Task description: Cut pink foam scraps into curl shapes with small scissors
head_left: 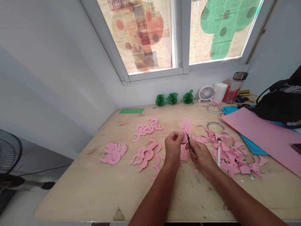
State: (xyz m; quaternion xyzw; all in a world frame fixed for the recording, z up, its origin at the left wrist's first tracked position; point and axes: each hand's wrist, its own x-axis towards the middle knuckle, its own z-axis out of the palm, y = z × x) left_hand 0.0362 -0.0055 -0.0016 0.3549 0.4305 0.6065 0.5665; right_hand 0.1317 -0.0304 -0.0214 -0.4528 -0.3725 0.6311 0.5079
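Observation:
My left hand (173, 145) pinches a piece of pink paper (186, 125) above the middle of the table. My right hand (199, 153) is closed around small dark-handled scissors (191, 143), whose blades meet the paper's edge beside my left fingertips. Another pink piece (184, 153) shows below and between my hands. To the left lie cut pink curly shapes: a stacked group (113, 153), a farther group (147, 128) and a nearer group (148, 154).
Pink scraps (231, 153) and a white pen-like stick (219, 153) lie right of my hands. Beyond them are a tape ring (215, 126), a pink sheet (265, 135) over blue sheets (250, 142), and a black bag (277, 102). A small fan (206, 93) and glass bottle (236, 88) stand near the wall.

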